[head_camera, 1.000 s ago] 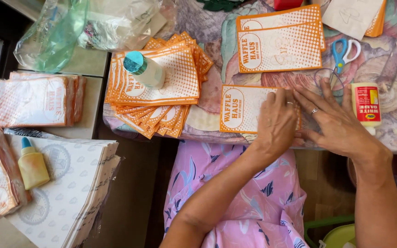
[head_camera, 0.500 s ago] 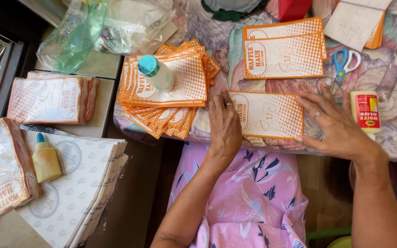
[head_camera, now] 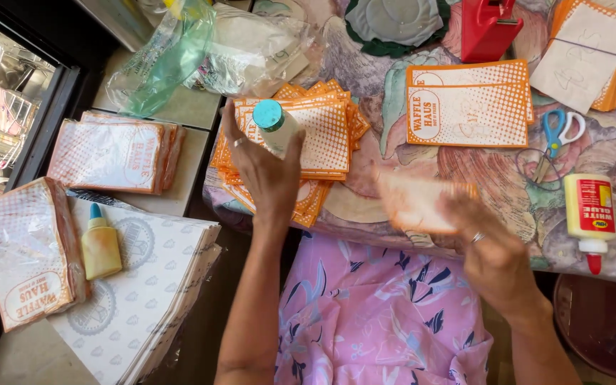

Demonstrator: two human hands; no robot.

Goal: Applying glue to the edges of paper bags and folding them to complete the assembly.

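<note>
The left hand (head_camera: 265,167) closes around a small white plastic bottle with a teal cap (head_camera: 274,127), which stands on the fanned stack of orange-and-white dotted paper sleeves (head_camera: 326,135). The fingers wrap the bottle's body from behind and the cap pokes out above them. The right hand (head_camera: 490,246) pinches one orange-and-white paper sleeve (head_camera: 415,203) by its near edge; the sleeve is blurred, so its exact tilt cannot be told, but it sits out in front of the fingers, above the floral tablecloth (head_camera: 393,85).

To do this well, the bottle wants a firm hold low on its body, so that the cap stays free and the stack beneath is not dragged askew as the bottle lifts. The sleeve is thin and will likely flop, so a pinch close to the edge with the thumb on top should keep it flat enough to lay down squarely. Between the two hands lies bare cloth, a fair landing place.

Beyond the right hand's grip lie two flat printed sleeves (head_camera: 468,107), blue-handled scissors (head_camera: 557,139) and a white glue bottle with a red tip (head_camera: 589,217). Well to the outside of the left hand are wrapped bundles of sleeves (head_camera: 112,153) and a yellow glue bottle (head_camera: 100,246) on white patterned paper sheets (head_camera: 155,299).
</note>
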